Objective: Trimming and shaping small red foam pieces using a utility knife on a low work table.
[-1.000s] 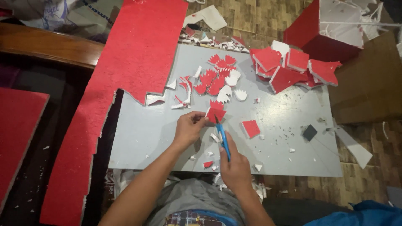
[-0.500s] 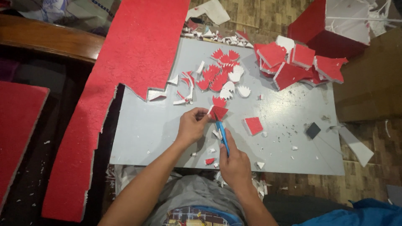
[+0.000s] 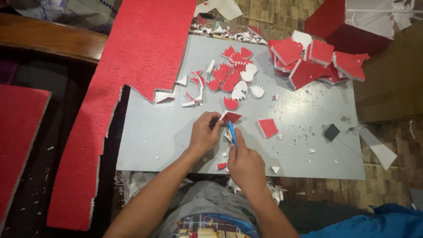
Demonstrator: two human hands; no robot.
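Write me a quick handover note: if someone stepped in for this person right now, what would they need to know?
Left hand pins a small red foam piece to the grey board.
Right hand holds a blue knife at that piece.
Done: a pile of cut red petal shapes lies further up the board.
Left: a red square beside the hands and bigger red chunks at the far right, uncut.

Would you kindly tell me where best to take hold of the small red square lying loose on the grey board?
Probably pinch the small red square across its two opposite straight edges, from above: it lies flat, clear of the hands, with bare grey board around it.
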